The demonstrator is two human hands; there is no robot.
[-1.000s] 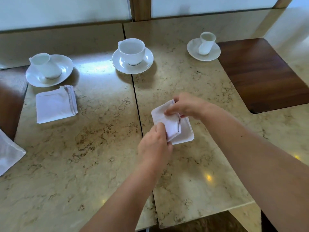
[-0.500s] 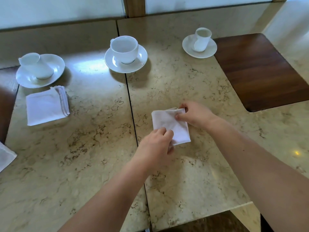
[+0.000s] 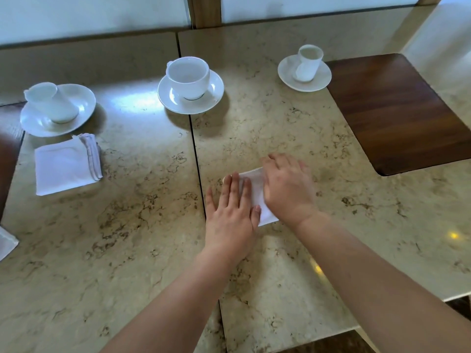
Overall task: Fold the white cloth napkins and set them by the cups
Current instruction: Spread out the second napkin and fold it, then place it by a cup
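- Left hand (image 3: 230, 215) and right hand (image 3: 286, 189) lie spread flat, pressing the folded napkin (image 3: 256, 192) onto the tabletop (image 3: 280, 138).
- It's well short of the middle cup (image 3: 188, 77).
- One folded napkin (image 3: 66, 167) already sits by the left cup (image 3: 51, 103); the right cup (image 3: 308, 62) has none.

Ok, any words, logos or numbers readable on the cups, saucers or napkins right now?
None. The three cups and their saucers are plain white, the folded napkin on the left shows only a stitched hem, and the napkin under both hands is blank where visible.
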